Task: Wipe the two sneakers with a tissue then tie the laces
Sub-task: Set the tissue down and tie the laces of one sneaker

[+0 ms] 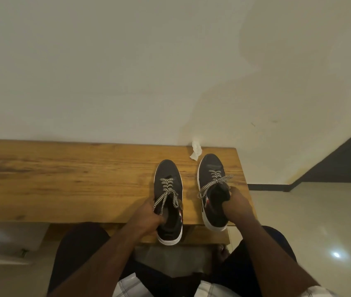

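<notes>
Left hand (149, 214) is curled at the collar of the left sneaker (168, 198), fingers hooked on the inner edge of the opening, and from this angle it looks like a grip on the collar itself, though a loose end of the lace may be caught under the fingers too. Right hand (235, 202) does the same on the right sneaker (213, 189), thumb over the rim, fingers tucked down inside the heel. That hold makes sense: a shoe pinned by its collar stays put and can be slid or squared up, with the tongue and laces left free. Both pairs of striped laces lie loose and untied across the tongues, so tying is still ahead. The crumpled tissue (196, 150) sits alone at the far edge of the wooden bench (63, 179), by the wall (127, 71), just beyond the right sneaker's toe, touched by neither hand. Now the margins: both heels hang a little past the near edge of the bench, and the right sneaker sits close to the bench's right end, with tiled floor (320, 221) below. Plenty of bare wood runs off to the left for shifting either shoe.
</notes>
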